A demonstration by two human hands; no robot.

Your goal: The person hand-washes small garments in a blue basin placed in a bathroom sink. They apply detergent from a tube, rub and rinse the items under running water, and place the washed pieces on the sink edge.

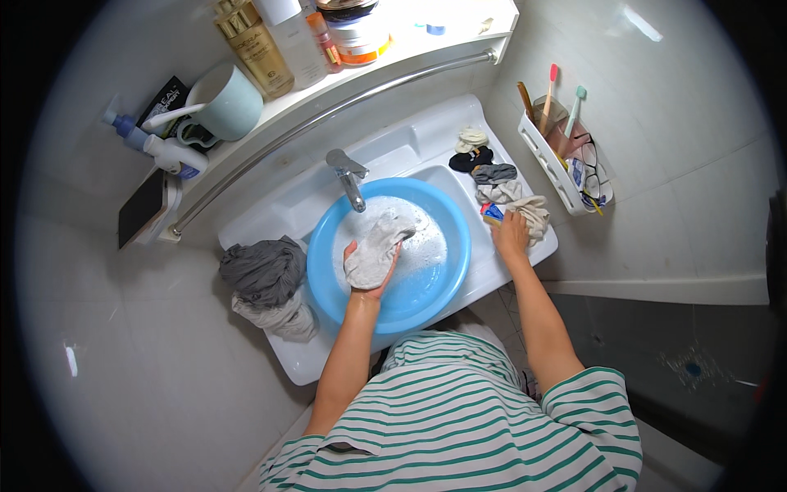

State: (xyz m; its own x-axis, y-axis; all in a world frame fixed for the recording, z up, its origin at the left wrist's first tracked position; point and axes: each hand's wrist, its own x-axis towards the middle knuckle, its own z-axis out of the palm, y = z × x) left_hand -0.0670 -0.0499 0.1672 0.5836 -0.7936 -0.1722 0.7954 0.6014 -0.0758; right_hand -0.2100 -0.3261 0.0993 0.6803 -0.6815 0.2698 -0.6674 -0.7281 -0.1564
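Note:
A wet light grey sock (375, 255) lies across the palm of my left hand (388, 280), above the soapy water in a blue plastic basin (456, 277). Much of that hand is hidden under the sock. At the right end of the white sink, my right hand (511, 237) touches a small soap bar or packet (492, 213) with a blue, red and yellow wrapper. Its fingertips also meet a crumpled beige sock (533, 212); whether they grip anything is unclear. Behind it lie a pale grey sock (499, 192), a dark grey sock (495, 173), a black sock (470, 158) and a cream sock (472, 138).
A chrome faucet (349, 178) overhangs the basin's back rim. Dark grey cloth (263, 270) and paler cloth (283, 317) are heaped on the left. A metal rail (344, 114) runs below the shelf of bottles. A wall caddy (553, 166) holds toothbrushes and glasses.

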